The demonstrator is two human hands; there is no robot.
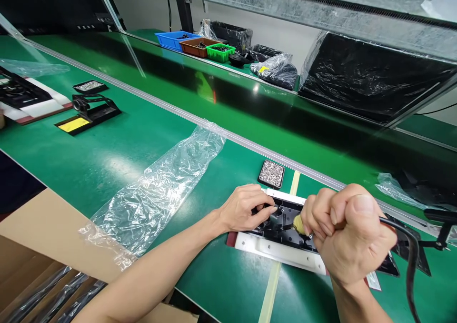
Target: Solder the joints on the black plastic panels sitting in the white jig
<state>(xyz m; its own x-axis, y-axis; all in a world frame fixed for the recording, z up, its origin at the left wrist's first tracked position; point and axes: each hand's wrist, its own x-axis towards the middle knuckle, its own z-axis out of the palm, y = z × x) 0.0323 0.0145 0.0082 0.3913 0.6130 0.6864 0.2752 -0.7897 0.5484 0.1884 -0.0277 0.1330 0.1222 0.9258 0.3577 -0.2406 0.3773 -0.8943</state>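
A black part (pixel 282 225) sits in a white jig (pixel 271 249) on the green bench (pixel 143 137). The right hand (pixel 350 237) is fisted round a corded tool (pixel 410 251), tip at the part, apparently mid-fastening or soldering; left hand (pixel 243 208) fingers pinch and steady the part. Next calls for steady tip placement, judging by the screw tray (pixel 271 174) near

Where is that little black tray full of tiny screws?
The small black tray lies on the green bench, just beyond the left hand and the black part being worked on, right of the clear plastic bag.
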